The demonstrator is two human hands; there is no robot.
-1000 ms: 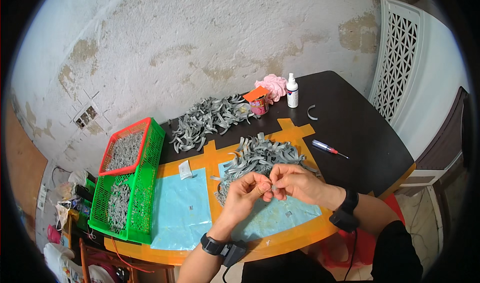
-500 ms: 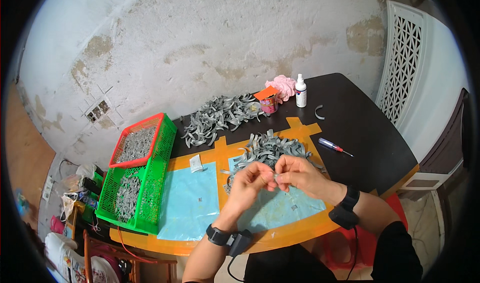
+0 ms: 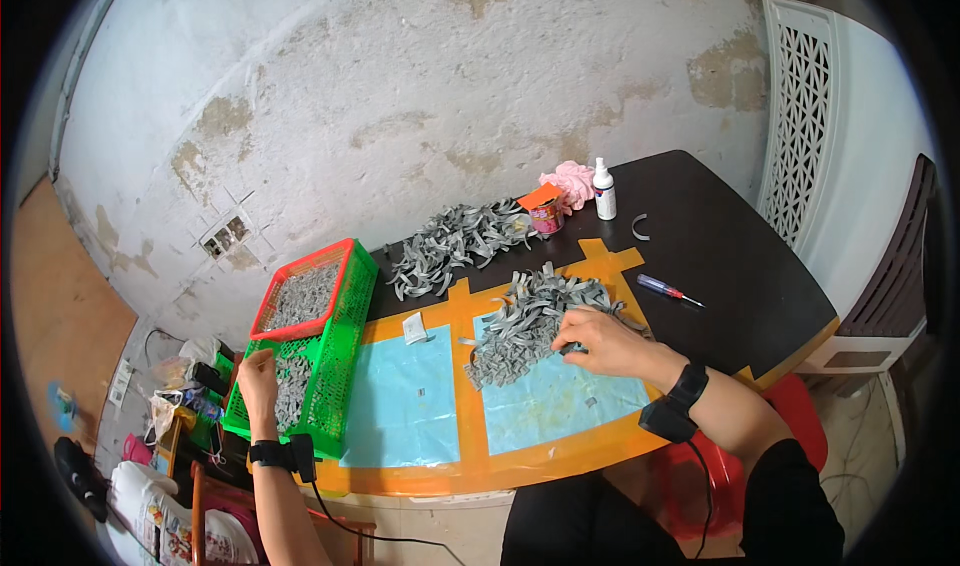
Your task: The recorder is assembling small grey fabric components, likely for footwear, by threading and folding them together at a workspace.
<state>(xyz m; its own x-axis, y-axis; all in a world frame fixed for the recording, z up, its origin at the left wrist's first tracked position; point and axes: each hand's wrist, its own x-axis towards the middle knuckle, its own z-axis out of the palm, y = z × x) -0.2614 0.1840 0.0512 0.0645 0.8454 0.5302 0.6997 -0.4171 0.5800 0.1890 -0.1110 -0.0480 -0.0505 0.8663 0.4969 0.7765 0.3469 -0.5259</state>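
My left hand (image 3: 258, 386) is over the left rim of the green basket (image 3: 345, 376), its fingers curled closed; anything in them is hidden. Small grey pieces (image 3: 292, 391) lie inside that basket beside it. At the front right edge of a heap of curved grey strips (image 3: 540, 311), my right hand (image 3: 612, 346) has its fingertips bent together, low against the heap. What they pinch, if anything, I cannot make out. Light blue sheets (image 3: 400, 416), held down with orange tape (image 3: 468, 366), lie under and around this heap.
A red basket (image 3: 352, 256) of grey pieces sits on the green one's far end. Behind are another strip heap (image 3: 455, 246), a tin (image 3: 546, 218), a pink cloth (image 3: 570, 181) and a white spray bottle (image 3: 604, 194). A screwdriver (image 3: 668, 291) and a loose strip (image 3: 640, 228) lie right.
My hands were together in front of the near heap. The left has swung left to the green basket; the right has stayed close to the heap, its fingers now at the strips.
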